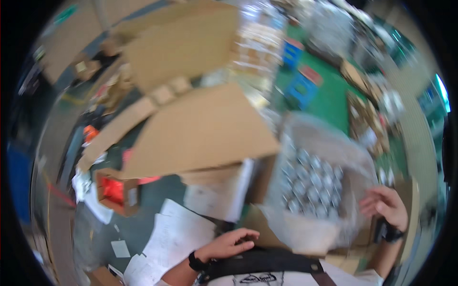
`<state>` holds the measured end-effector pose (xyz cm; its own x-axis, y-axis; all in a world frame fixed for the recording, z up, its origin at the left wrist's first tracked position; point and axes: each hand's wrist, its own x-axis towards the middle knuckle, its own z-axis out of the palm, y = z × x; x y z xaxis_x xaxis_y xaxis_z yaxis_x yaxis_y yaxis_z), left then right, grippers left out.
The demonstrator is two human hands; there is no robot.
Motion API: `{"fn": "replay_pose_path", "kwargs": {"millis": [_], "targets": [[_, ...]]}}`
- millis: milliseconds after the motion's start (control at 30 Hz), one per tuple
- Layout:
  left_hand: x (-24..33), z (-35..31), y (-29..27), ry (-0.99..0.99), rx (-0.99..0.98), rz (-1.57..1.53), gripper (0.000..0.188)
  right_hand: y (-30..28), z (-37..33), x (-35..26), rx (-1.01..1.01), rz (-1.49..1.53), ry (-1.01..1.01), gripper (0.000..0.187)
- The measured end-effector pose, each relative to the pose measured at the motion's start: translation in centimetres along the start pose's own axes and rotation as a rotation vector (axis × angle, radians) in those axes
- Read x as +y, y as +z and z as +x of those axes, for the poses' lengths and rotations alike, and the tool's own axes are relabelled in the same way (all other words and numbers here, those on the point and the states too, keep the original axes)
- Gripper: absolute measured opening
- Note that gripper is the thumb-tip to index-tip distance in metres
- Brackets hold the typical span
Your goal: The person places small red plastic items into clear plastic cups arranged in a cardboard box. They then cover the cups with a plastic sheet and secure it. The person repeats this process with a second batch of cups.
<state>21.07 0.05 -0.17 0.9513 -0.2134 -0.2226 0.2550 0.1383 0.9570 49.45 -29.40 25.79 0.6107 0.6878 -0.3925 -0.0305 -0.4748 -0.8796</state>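
Observation:
A cardboard box lined with a cloudy plastic bag (pixel 298 231) stands in front of me, slightly to the right. Inside it sit several shiny, silvery round pieces (pixel 312 186), packed close together; blur hides their exact kind. My left hand (pixel 231 242) is held low near my waist, left of the bag, with fingers stretched out and nothing in it. Beside the bag's right edge, my right hand (pixel 385 206) hovers with its fingers apart and holds nothing that I can see. Whether it brushes the plastic I cannot tell.
Large cardboard sheets (pixel 200 131) spread across the left and middle. White papers (pixel 176 233) and a small carton with red lining (pixel 117 193) lie on the dark table. Blue stools (pixel 302 89) stand on the green floor, near wrapped bundles (pixel 329 28).

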Motion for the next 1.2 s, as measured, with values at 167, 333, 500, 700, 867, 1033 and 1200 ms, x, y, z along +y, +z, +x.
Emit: {"fn": "replay_pose_path", "kwargs": {"millis": [167,333,500,700,867,1033,1200], "targets": [[1.1,12.2,8.0,0.013,-0.219,0.01,0.042,-5.1,-0.2,20.8,0.143,-0.066,0.165,0.03],[-1.4,21.3,13.1,0.104,0.124,0.972,0.047,-5.5,2.4,42.5,0.068,-0.759,-0.093,0.038],[-7.9,10.5,6.1,-0.735,-0.174,1.194,0.036,-10.9,-8.5,52.6,-0.494,-0.94,0.477,0.043],[4.8,21.8,13.0,-0.609,-0.284,1.046,0.036,-15.3,-3.8,31.7,-0.424,-0.847,0.124,0.024],[-4.0,43.3,17.2,-0.166,-0.188,1.028,0.025,-9.0,13.3,42.4,-0.007,-0.912,0.123,0.019],[-17.4,45.9,23.6,-0.124,0.056,0.949,0.046,-4.8,13.8,52.8,0.305,-0.702,0.401,0.018],[-18.6,45.3,24.6,-0.178,0.147,0.897,0.055,-6.6,11.9,53.0,0.298,-0.501,0.333,0.017]]}}
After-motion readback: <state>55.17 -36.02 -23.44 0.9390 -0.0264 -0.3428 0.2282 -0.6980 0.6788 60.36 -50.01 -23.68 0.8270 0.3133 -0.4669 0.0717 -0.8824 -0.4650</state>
